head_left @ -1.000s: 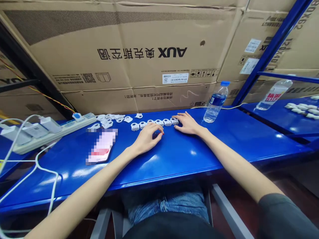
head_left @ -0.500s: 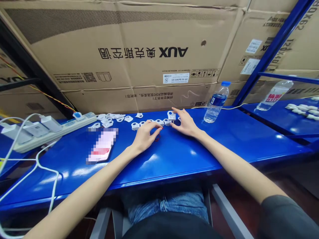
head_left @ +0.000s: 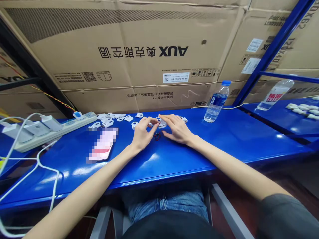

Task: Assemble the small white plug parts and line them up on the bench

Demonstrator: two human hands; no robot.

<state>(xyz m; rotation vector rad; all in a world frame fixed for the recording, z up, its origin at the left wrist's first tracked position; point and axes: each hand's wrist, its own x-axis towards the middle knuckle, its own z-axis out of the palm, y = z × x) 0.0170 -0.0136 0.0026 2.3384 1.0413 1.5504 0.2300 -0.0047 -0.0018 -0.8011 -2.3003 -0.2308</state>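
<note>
A small white plastic piece with a round hole (head_left: 159, 119) is between my two hands above the blue table. My right hand (head_left: 178, 128) has its fingers around this piece, index finger on top and thumb below. My left hand (head_left: 144, 133) is pinched, thumb and index fingertips meeting at the same piece; whatever is in that pinch is too small to make out. Just below the fingertips lie tiny red and dark items (head_left: 157, 136). More white pieces of this kind stand in a row behind my hands, partly hidden, one of them (head_left: 134, 125) left of my left hand.
Loose white pieces (head_left: 108, 123) lie in a pile at the back left, near a power strip (head_left: 67, 127) with chargers. A phone (head_left: 102, 146) lies left of my hands. A water bottle (head_left: 216, 102) stands at right. Cardboard boxes (head_left: 139, 73) wall off the back.
My right hand has moved left with the white piece, bringing it to my left fingertips. My left hand has shifted slightly left and stays pinched.
</note>
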